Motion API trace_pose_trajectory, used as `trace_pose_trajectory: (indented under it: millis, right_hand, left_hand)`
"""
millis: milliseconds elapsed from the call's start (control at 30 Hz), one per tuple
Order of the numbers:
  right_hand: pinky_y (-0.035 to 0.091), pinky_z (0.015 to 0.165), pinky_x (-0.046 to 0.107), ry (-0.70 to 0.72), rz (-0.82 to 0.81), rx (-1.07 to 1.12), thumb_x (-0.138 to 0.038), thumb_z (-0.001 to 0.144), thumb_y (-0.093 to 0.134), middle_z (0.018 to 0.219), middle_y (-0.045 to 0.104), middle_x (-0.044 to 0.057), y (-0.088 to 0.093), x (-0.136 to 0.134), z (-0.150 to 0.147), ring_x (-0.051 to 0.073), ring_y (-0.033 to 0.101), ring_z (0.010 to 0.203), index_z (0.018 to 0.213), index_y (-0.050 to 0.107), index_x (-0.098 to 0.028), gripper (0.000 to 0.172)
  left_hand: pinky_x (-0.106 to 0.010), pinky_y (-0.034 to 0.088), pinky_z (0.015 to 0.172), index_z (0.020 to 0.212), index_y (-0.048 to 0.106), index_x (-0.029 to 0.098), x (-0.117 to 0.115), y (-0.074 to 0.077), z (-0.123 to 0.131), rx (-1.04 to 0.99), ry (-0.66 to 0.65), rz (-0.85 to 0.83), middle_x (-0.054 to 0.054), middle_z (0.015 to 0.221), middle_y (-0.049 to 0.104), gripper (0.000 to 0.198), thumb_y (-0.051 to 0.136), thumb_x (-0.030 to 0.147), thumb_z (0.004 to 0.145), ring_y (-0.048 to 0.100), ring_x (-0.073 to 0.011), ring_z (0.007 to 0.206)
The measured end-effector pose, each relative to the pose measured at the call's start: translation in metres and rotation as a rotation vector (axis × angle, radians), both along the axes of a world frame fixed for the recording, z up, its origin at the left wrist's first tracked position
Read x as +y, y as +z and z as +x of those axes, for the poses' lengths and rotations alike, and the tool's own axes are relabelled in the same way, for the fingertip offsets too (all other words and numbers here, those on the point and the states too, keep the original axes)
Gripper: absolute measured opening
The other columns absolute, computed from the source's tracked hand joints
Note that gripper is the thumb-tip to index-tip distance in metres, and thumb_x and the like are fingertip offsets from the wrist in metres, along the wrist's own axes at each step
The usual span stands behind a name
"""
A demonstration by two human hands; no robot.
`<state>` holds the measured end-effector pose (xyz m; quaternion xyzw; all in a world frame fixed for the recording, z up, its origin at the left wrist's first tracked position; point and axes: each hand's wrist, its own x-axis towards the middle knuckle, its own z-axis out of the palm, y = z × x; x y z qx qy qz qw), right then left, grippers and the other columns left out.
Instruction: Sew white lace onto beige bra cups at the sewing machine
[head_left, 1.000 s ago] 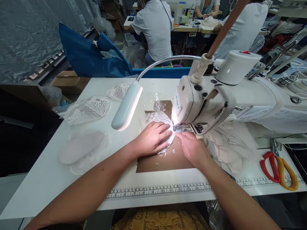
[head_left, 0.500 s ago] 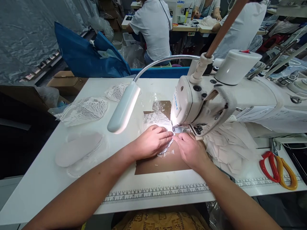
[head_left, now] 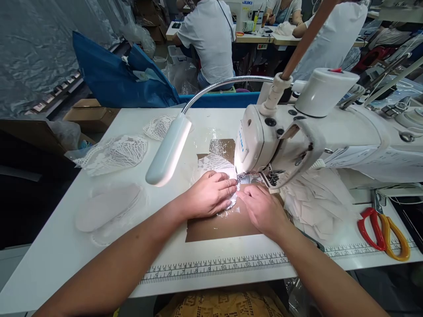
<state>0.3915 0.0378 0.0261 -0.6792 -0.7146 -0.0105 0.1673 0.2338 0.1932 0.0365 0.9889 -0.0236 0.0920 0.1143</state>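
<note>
A piece of white lace fabric (head_left: 214, 162) lies under the needle area of a white sewing machine (head_left: 253, 143), on a brown sheet (head_left: 218, 230). My left hand (head_left: 213, 193) rests flat over the lace, its fingers stretched towards the presser foot and hiding part of the fabric. Just right of it, my right hand (head_left: 262, 206) has its fingers curled, with thumb and forefinger closed at the lace's near edge. The fingertips of both hands are close together, in front of the needle. What exactly sits between the right fingertips is partly hidden.
A lamp head (head_left: 168, 149) hangs left of the machine. Lace pieces (head_left: 114, 154) and pale oval pads (head_left: 107, 209) lie at left. Cut fabric pieces (head_left: 319, 200) pile at right, near scissors (head_left: 385, 233). A printed ruler (head_left: 218, 267) runs along the front edge. Co-workers sit beyond.
The lace has shifted slightly under the machine. My left fingers have edged a little with it, and my right fingertips sit slightly lower at its edge. The view has moved slightly.
</note>
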Motion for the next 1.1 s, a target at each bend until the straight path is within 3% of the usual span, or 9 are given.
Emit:
trace_pose_trajectory:
  millis: [200,433,600,767,1100]
  right_hand:
    - [0.035,0.063,0.029,-0.066,-0.039,-0.066,-0.006,0.085,0.045,0.082,0.064,0.007,0.000,0.004,-0.001,0.020,0.053,0.077,0.103,0.069,-0.018,0.033]
    - [0.035,0.059,0.030,-0.188,-0.087,-0.079,-0.007,0.085,0.045,0.086,0.067,0.007,-0.006,0.006,0.000,0.020,0.057,0.075,0.118,0.066,-0.020,0.041]
    - [0.041,0.065,0.028,-0.185,-0.038,0.002,-0.007,0.086,0.043,0.096,0.069,0.007,-0.010,0.002,0.004,0.019,0.060,0.080,0.119,0.065,-0.020,0.042]
    - [0.045,0.068,0.028,-0.171,-0.012,0.035,-0.007,0.086,0.041,0.093,0.070,0.008,-0.006,-0.001,0.005,0.019,0.062,0.079,0.116,0.066,-0.018,0.041]
    - [0.039,0.064,0.028,-0.082,0.055,0.019,-0.007,0.084,0.043,0.084,0.068,0.007,-0.001,0.004,0.000,0.019,0.057,0.077,0.100,0.071,-0.017,0.034]
  left_hand:
    - [-0.044,0.041,0.089,0.124,0.059,0.013,-0.005,0.002,0.004,-0.007,0.069,0.015,-0.012,0.131,0.060,0.039,0.045,0.035,0.095,0.053,-0.0298,0.110]
    - [-0.046,0.042,0.087,0.123,0.060,0.012,-0.006,-0.002,0.006,-0.026,0.133,0.050,-0.014,0.128,0.060,0.041,0.046,0.037,0.094,0.052,-0.0321,0.109]
    - [-0.045,0.041,0.093,0.117,0.062,0.015,-0.003,0.001,-0.001,-0.060,0.099,-0.018,-0.013,0.126,0.060,0.034,0.047,0.035,0.095,0.052,-0.0298,0.112]
    - [-0.042,0.042,0.091,0.113,0.064,0.017,-0.005,0.004,-0.003,-0.065,0.015,-0.076,-0.011,0.106,0.065,0.028,0.049,0.032,0.094,0.056,-0.0249,0.102]
    - [-0.042,0.040,0.089,0.109,0.065,0.016,-0.010,0.003,0.001,-0.073,-0.054,-0.034,-0.011,0.099,0.066,0.025,0.046,0.025,0.096,0.057,-0.0227,0.097]
